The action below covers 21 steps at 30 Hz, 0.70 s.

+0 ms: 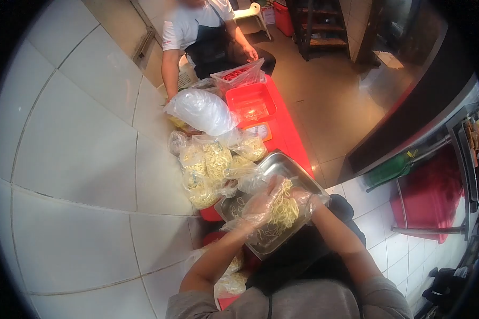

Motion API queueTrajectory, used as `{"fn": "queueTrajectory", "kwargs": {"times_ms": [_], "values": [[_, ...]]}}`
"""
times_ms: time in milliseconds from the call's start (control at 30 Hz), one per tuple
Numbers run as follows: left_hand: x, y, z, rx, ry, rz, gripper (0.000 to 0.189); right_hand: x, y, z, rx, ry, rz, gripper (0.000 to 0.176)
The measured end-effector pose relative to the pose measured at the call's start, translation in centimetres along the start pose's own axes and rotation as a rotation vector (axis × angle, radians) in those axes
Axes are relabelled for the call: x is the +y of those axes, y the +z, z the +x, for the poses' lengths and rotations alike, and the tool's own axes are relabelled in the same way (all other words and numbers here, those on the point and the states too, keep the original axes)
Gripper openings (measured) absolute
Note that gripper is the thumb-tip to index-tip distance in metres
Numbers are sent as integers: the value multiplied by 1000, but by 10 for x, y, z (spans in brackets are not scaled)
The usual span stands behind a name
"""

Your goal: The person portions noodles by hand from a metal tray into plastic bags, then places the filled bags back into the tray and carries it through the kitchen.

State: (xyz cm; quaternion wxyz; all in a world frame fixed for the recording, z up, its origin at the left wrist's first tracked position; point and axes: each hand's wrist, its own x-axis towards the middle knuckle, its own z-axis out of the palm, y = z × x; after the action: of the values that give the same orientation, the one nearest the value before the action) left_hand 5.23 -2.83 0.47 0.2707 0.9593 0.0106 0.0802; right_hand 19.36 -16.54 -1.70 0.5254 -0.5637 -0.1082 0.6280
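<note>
A clump of yellow noodles (pixel 283 211) is between my two hands, above a metal tray (pixel 274 249). My left hand (pixel 259 206), covered in clear plastic, is closed against the left side of the clump. On the other side, my right hand (pixel 302 198), also in clear plastic, grips the noodles, with its fingers partly hidden. Loose strands hang down over the tray, and a few lie on its bottom. Just past my left hand is a crumpled clear plastic bag (pixel 253 182).
Several bags of noodles (pixel 216 161) are piled left of the tray. Beyond them are a large clear plastic bag (pixel 202 112), a dial scale (pixel 259 131) and a red basin (pixel 251 102) on a red table (pixel 288 130). A co-worker (pixel 210 40) sits at the far end. White tiled wall (pixel 80 159) runs along the left.
</note>
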Motion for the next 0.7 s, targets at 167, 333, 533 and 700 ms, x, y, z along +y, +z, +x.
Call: {"fn": "queueTrajectory", "kwargs": {"times_ms": [167,333,533,700], "values": [[9,-2,-9,-75,-245,8,87,10,4,4,6,-317,-444,32],[-3,15,-19,250,-224,-193,87,26,17,20,95,-692,-658,31],[-4,20,-11,326,-322,24,84,24,41,38,322,-465,-1180,36],[-6,17,-12,271,-327,-50,78,12,45,46,283,-482,-1266,39]]}}
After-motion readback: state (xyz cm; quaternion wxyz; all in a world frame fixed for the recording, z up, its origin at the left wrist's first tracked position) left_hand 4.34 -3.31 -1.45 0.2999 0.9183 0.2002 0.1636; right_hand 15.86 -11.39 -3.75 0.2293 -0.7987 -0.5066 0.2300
